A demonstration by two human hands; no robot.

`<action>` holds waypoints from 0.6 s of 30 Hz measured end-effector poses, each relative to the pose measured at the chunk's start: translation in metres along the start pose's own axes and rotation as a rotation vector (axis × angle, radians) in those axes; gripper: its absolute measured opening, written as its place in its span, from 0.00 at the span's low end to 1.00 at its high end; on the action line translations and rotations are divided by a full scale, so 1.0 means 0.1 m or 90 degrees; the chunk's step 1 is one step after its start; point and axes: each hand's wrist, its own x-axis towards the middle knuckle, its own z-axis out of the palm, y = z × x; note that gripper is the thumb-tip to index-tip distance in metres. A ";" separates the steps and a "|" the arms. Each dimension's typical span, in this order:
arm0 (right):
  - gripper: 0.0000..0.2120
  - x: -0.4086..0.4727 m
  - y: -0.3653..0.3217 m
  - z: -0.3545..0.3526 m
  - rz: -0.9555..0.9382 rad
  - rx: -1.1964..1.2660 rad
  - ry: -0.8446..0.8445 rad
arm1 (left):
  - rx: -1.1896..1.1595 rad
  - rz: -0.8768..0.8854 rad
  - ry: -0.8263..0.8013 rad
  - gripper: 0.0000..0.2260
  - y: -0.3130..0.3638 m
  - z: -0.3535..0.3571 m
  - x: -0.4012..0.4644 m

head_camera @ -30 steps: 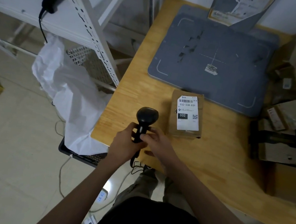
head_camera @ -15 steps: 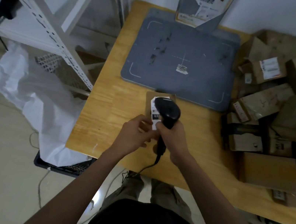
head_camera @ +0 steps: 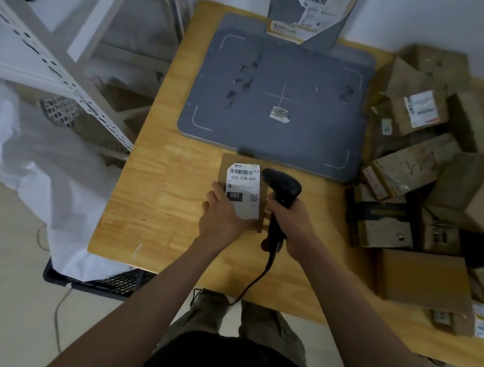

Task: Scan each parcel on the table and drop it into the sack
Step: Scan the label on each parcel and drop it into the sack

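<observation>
— Why is the left hand (head_camera: 222, 216) gripping the small brown cardboard parcel (head_camera: 240, 194) on the wooden counter (head_camera: 152, 201)?

— It's steadying it, white label facing up, so the barcode is showing. Its fingers are curling around the near end.

— And the right hand (head_camera: 289, 219)?

— It's wrapping its fingers around the black handheld scanner (head_camera: 280, 195), head tilting toward the label. The white sack (head_camera: 45, 177) is waiting left of the counter.

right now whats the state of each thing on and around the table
labelled parcel: on the table, label up, held at its near end
left hand: grips the labelled parcel
right hand: grips the scanner handle
barcode scanner: upright, head beside the label, corded
white sack: slumped on the floor, left of the table
parcel pile: heaped on the table's right side
grey pad: flat, bare
</observation>
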 end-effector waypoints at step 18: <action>0.06 -0.37 -0.03 -0.31 -0.136 -0.298 -0.043 | 0.251 0.093 0.074 0.62 -0.18 -0.10 -0.04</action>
